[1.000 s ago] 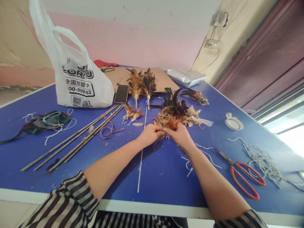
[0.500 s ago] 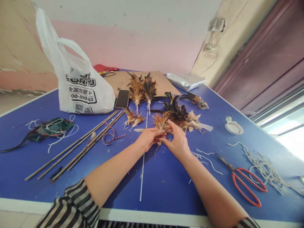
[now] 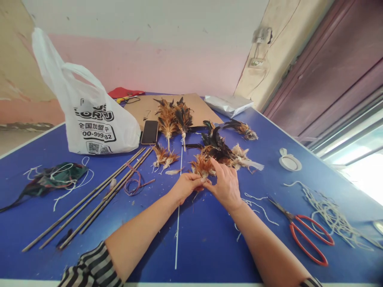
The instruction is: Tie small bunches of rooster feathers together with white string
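My left hand (image 3: 189,186) is closed, its thumb and fingers pinching the pale lower end of a small bunch of brown feathers (image 3: 201,164). From the other side, my right hand (image 3: 224,184) meets it, thumb near the left fingertips and fingers curled against the same feathers. Just behind lies a larger pile of black and brown feathers (image 3: 218,146), partly covered by my right hand. Two small feather tufts (image 3: 164,156) rest to the left. Farther back, two bigger tied feather bundles (image 3: 167,119) lie partly on a brown board.
A white plastic bag (image 3: 98,115) and a phone (image 3: 149,132) are at the back left. Thin sticks (image 3: 98,195) and a purple cord (image 3: 138,181) lie left. Red-handled scissors (image 3: 311,235), white string (image 3: 332,211) and a roll of tape (image 3: 289,160) lie right, on the blue table (image 3: 143,247).
The view has shifted, so most things sit lower and slightly left. Both hands remain at the feather bunch, with the right fingers more curled over it.
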A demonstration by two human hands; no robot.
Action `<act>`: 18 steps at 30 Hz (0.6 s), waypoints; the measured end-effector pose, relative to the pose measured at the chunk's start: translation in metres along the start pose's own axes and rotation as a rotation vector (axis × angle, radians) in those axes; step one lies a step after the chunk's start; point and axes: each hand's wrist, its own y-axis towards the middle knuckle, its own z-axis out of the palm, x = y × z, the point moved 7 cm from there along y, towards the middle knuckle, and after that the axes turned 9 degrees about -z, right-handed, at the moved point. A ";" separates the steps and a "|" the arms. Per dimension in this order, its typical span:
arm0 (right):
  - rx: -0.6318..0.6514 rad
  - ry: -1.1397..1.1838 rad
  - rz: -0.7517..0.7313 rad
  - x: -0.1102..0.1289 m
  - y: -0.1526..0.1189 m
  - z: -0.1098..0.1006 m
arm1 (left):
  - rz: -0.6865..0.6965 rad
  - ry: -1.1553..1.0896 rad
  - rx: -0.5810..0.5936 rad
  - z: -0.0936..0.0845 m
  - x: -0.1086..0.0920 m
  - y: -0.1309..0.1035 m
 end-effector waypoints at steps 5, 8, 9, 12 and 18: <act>-0.035 0.210 -0.006 -0.005 0.002 -0.006 | 0.133 -0.199 -0.172 -0.038 -0.027 0.004; 0.231 0.473 -0.113 0.023 -0.003 0.006 | 0.172 -0.390 -0.244 -0.073 -0.038 0.008; 0.356 0.573 -0.151 0.037 -0.007 0.012 | 0.159 -0.447 -0.236 -0.080 -0.037 0.011; 0.603 0.754 -0.240 0.068 -0.020 0.021 | 0.130 -0.554 -0.195 -0.093 -0.031 0.016; 0.398 0.643 -0.074 0.024 -0.005 0.045 | 0.119 -0.562 -0.136 -0.086 -0.018 0.023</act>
